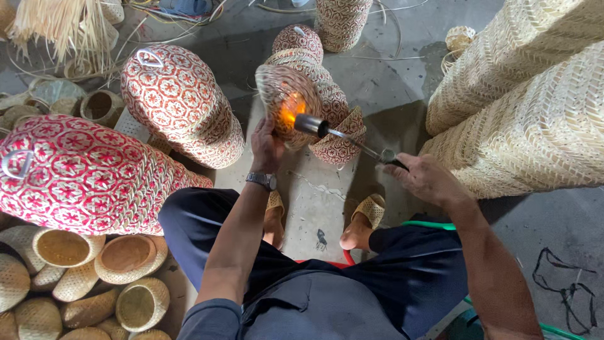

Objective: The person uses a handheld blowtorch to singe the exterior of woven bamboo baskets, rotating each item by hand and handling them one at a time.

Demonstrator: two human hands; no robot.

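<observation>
My left hand [266, 147], with a wristwatch on its wrist, grips a small woven basket [284, 101] by its lower edge and holds it up in front of me. My right hand [426, 178] grips the handle of a gas torch [343, 136], whose metal nozzle points into the basket. An orange flame [288, 114] burns at the nozzle against the basket's weave. Just behind the held basket leans a stack of red-and-white patterned baskets [333, 107].
Large red-and-white woven baskets [179, 101] lie at left, with small plain baskets [129, 258] piled below them. Tall plain woven stacks [528, 107] stand at right. A green hose [431, 224] runs by my right leg. My sandalled feet rest on the concrete floor [314, 201].
</observation>
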